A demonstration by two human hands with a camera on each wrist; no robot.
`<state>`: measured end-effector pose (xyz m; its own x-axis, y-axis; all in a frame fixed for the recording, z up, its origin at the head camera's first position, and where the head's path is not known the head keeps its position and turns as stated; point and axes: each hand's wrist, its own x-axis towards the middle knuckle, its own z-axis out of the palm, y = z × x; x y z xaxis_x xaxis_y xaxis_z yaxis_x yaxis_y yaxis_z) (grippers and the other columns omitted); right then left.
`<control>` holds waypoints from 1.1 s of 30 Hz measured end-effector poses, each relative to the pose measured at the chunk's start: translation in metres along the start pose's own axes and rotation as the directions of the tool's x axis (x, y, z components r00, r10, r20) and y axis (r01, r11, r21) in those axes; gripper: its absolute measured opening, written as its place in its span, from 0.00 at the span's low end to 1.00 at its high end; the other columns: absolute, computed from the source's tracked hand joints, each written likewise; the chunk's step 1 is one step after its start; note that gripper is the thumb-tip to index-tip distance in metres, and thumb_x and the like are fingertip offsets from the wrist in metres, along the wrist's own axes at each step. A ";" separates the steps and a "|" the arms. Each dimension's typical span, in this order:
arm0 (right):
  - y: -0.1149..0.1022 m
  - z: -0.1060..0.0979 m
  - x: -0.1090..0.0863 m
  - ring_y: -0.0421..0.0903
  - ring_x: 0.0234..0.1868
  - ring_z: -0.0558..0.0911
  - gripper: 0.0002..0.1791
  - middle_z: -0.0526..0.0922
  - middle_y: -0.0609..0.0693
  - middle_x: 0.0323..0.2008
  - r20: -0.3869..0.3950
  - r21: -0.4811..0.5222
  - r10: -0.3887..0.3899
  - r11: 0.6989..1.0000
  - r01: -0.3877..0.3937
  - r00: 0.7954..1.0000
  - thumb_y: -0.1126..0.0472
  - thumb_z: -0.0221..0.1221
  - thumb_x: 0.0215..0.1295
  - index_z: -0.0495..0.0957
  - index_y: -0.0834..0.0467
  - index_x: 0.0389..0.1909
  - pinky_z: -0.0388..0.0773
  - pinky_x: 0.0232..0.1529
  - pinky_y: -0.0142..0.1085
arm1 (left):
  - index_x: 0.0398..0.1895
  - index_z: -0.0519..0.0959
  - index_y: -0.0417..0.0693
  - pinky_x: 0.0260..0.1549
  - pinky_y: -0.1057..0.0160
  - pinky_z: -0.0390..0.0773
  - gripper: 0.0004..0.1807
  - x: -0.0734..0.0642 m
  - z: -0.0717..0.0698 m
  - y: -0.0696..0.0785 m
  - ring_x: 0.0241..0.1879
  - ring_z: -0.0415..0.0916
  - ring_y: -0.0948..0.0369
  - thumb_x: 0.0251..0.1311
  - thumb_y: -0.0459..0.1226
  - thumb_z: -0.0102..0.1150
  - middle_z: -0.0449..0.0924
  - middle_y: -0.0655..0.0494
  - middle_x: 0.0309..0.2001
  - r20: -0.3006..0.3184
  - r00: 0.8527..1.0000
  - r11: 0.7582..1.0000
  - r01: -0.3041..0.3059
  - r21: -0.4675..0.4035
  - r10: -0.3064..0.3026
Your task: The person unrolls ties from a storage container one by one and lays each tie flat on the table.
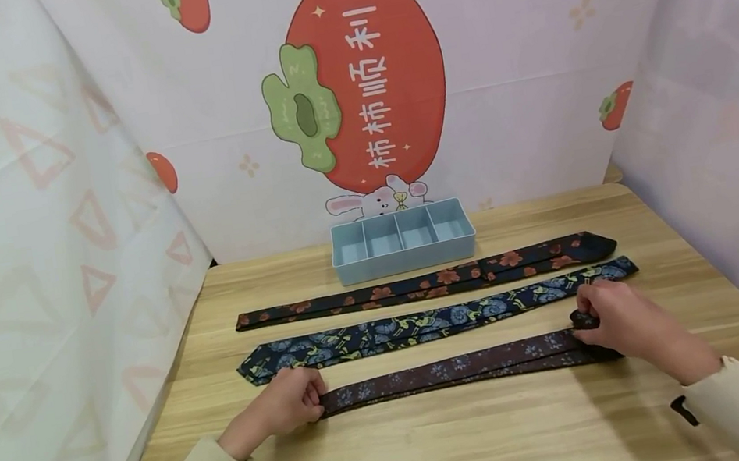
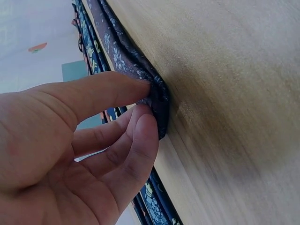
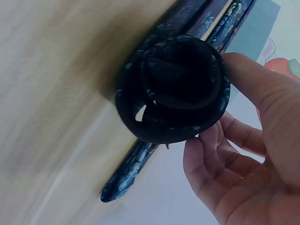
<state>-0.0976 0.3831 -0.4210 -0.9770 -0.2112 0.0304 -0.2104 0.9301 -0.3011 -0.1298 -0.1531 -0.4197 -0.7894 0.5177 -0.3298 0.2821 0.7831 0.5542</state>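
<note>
A dark maroon necktie [image 1: 460, 367] with small blue flowers lies lengthwise, nearest the front of the table. At its left end my left hand [image 1: 289, 401] pinches the folded fabric between thumb and fingertips. My right hand [image 1: 626, 320] grips the other end, where the tie is wound into a loose coil [image 3: 173, 89]. In the right wrist view the coil's dark layers show a small gap between them, and thumb and fingers hold its outer side. Just behind lies a navy necktie [image 1: 453, 317] with blue and yellow figures; farther back is a black necktie [image 1: 378, 292] with red flowers.
A light blue box [image 1: 409, 259] with several compartments stands behind the ties, near the back edge of the wooden table [image 1: 430, 458]. A printed cloth [image 1: 228, 179] hangs behind it, and pale cloths [image 1: 25, 255] line both sides.
</note>
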 end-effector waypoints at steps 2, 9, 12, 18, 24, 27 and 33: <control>0.003 0.001 -0.001 0.42 0.27 0.68 0.22 0.73 0.48 0.27 -0.012 0.011 -0.001 1.000 0.002 1.000 0.60 0.81 0.48 0.76 0.60 0.31 0.67 0.26 0.34 | 0.39 0.83 0.40 0.31 0.70 0.79 0.09 -0.001 0.000 0.000 0.30 0.75 0.68 0.57 0.27 0.74 0.81 0.58 0.30 -0.003 1.000 1.000 -0.007 0.001 0.007; 0.012 -0.001 -0.004 0.41 0.27 0.72 0.20 0.77 0.48 0.27 -0.014 0.037 0.016 0.999 -0.015 1.000 0.60 0.81 0.48 0.78 0.61 0.32 0.72 0.27 0.36 | 0.39 0.83 0.40 0.30 0.70 0.79 0.09 -0.004 -0.001 -0.002 0.29 0.75 0.68 0.57 0.26 0.73 0.81 0.59 0.30 -0.010 1.000 1.000 -0.006 0.015 0.006; 0.016 -0.003 -0.005 0.41 0.28 0.74 0.19 0.79 0.48 0.27 -0.012 0.041 0.023 0.999 -0.022 1.000 0.59 0.80 0.49 0.79 0.62 0.32 0.74 0.27 0.36 | 0.39 0.83 0.41 0.30 0.70 0.79 0.09 -0.004 0.000 -0.002 0.29 0.74 0.68 0.57 0.26 0.73 0.81 0.59 0.30 -0.014 1.000 1.000 -0.002 0.024 0.002; 0.025 -0.006 -0.009 0.39 0.29 0.76 0.19 0.81 0.47 0.27 -0.022 0.051 0.025 0.998 -0.024 0.999 0.57 0.81 0.49 0.80 0.60 0.32 0.76 0.29 0.35 | 0.39 0.83 0.41 0.30 0.69 0.80 0.09 -0.004 -0.001 -0.005 0.29 0.75 0.68 0.58 0.27 0.73 0.81 0.59 0.30 -0.023 1.000 1.000 0.001 0.029 -0.001; 0.024 -0.007 -0.009 0.37 0.27 0.72 0.19 0.79 0.44 0.26 -0.011 0.042 0.014 0.999 -0.014 1.000 0.55 0.80 0.50 0.80 0.58 0.31 0.73 0.28 0.34 | 0.38 0.83 0.41 0.29 0.70 0.78 0.09 -0.007 -0.001 -0.009 0.29 0.75 0.67 0.57 0.26 0.73 0.80 0.59 0.29 -0.017 1.000 0.999 0.024 0.025 -0.023; 0.018 -0.008 -0.007 0.38 0.27 0.71 0.19 0.78 0.45 0.26 -0.005 0.035 0.008 0.999 -0.008 1.000 0.56 0.80 0.51 0.79 0.59 0.31 0.71 0.27 0.34 | 0.37 0.83 0.41 0.29 0.70 0.78 0.09 -0.009 -0.002 -0.010 0.29 0.75 0.67 0.57 0.26 0.73 0.80 0.59 0.29 -0.016 1.000 1.000 0.022 0.023 -0.022; 0.005 -0.003 -0.002 0.39 0.26 0.69 0.20 0.75 0.46 0.26 0.011 0.040 -0.012 0.999 0.011 1.000 0.58 0.80 0.51 0.76 0.59 0.30 0.69 0.26 0.33 | 0.37 0.83 0.42 0.29 0.70 0.78 0.09 -0.010 -0.003 -0.012 0.29 0.75 0.67 0.57 0.26 0.73 0.80 0.59 0.29 -0.015 1.000 1.000 0.016 0.020 -0.016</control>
<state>-0.0966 0.3888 -0.4196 -0.9740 -0.2254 0.0231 -0.2197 0.9149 -0.3386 -0.1271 -0.1685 -0.4210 -0.8017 0.5001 -0.3274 0.2801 0.7982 0.5334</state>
